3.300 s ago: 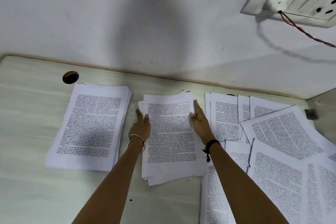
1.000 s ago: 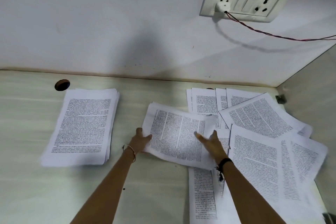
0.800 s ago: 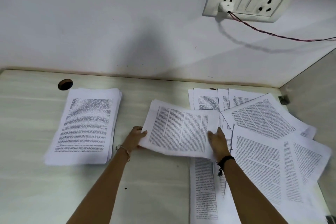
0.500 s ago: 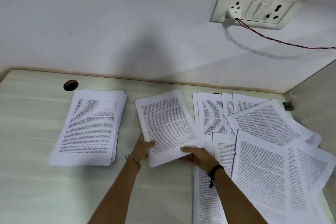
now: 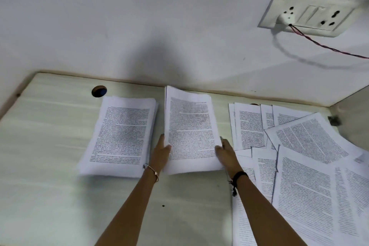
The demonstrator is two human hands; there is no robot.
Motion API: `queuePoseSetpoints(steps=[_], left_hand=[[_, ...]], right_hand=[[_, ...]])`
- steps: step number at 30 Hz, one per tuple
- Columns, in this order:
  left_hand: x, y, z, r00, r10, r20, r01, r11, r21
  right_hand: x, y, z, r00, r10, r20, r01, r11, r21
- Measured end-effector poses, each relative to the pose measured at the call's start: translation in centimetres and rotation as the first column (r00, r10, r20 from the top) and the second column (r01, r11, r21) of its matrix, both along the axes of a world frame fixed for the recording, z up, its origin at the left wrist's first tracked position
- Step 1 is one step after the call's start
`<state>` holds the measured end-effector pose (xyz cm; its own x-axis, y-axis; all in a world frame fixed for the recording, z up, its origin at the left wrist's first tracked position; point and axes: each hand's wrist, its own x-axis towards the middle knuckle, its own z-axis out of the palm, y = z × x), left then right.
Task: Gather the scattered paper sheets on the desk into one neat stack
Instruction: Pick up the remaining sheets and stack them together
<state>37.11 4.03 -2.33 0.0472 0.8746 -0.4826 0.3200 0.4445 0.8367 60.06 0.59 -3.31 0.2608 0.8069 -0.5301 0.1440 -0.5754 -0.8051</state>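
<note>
squaring up held bundle, left hand and right hand clamping its sides; next: onto left stack, edges aligned.

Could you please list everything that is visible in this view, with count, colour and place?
held bundle: one, white printed sheets, centre of the desk, gripped at both sides
stack: one, white printed sheets, left of the held bundle, lying flat
loose sheets: many, exact count unclear, white printed, overlapping at the right
desk: one, pale wood grain, under everything
cable hole: one, dark, back left of the desk
socket plate: one, off-white, on the wall at upper right
plug: one, white, in the socket plate
wire: one, red and dark, running right from the plug
left hand: bangle at the wrist, on the bundle's left edge
right hand: black band at the wrist, on the bundle's right edge
</note>
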Motion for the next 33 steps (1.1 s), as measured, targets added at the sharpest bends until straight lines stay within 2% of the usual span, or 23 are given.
queuePoseSetpoints(steps=[2, 5, 10, 13, 16, 19, 21, 23, 26, 31, 33], left_hand=[[-2.5, 0.7, 1.5, 0.992, 0.103, -0.067, -0.096, 0.991, 0.094], [-7.2, 1.0, 3.3, 0.922, 0.311, -0.233, -0.252, 0.935, 0.25], [-14.0, 1.4, 4.1, 0.801, 0.465, -0.376, -0.395, 0.884, 0.251], [-17.7, 1.7, 3.5, 0.788, 0.475, -0.392, -0.404, 0.879, 0.253], [-20.9, 2.0, 1.9, 0.806, 0.414, -0.424, -0.368, 0.91, 0.19], [-23.8, 2.4, -1.1, 0.852, 0.23, -0.47, -0.296, 0.952, -0.072], [-25.1, 2.7, -3.3, 0.87, 0.099, -0.482, -0.19, 0.971, -0.144], [-25.0, 2.9, -3.6, 0.866, 0.012, -0.501, -0.096, 0.985, -0.141], [-23.6, 3.1, -2.0, 0.856, -0.038, -0.515, -0.042, 0.989, -0.143], [-21.1, 3.4, -1.9, 0.918, -0.046, -0.393, -0.012, 0.989, -0.145], [-19.3, 3.5, -1.3, 0.937, -0.046, -0.347, 0.011, 0.995, -0.102]], right_hand=[[-2.3, 0.6, 0.9, 0.999, 0.039, -0.011, -0.038, 0.998, 0.039], [-7.0, 1.7, 1.5, 0.994, 0.106, -0.019, -0.104, 0.991, 0.083], [-14.9, 3.3, 1.6, 0.983, 0.185, -0.024, -0.182, 0.98, 0.075], [-18.7, 4.1, 1.1, 0.971, 0.236, 0.027, -0.237, 0.969, 0.065], [-20.9, 4.1, 0.6, 0.94, 0.299, 0.164, -0.311, 0.949, 0.053], [-22.1, 3.7, 0.1, 0.884, 0.377, 0.278, -0.396, 0.918, 0.014], [-22.5, 3.6, -0.3, 0.822, 0.455, 0.343, -0.473, 0.88, -0.033], [-22.6, 3.4, -0.9, 0.804, 0.497, 0.326, -0.501, 0.862, -0.077], [-22.4, 2.8, -1.0, 0.811, 0.484, 0.327, -0.48, 0.871, -0.099], [-20.2, 1.5, -1.5, 0.862, 0.386, 0.328, -0.369, 0.922, -0.114], [-18.9, 1.3, -1.3, 0.885, 0.338, 0.319, -0.318, 0.941, -0.116]])
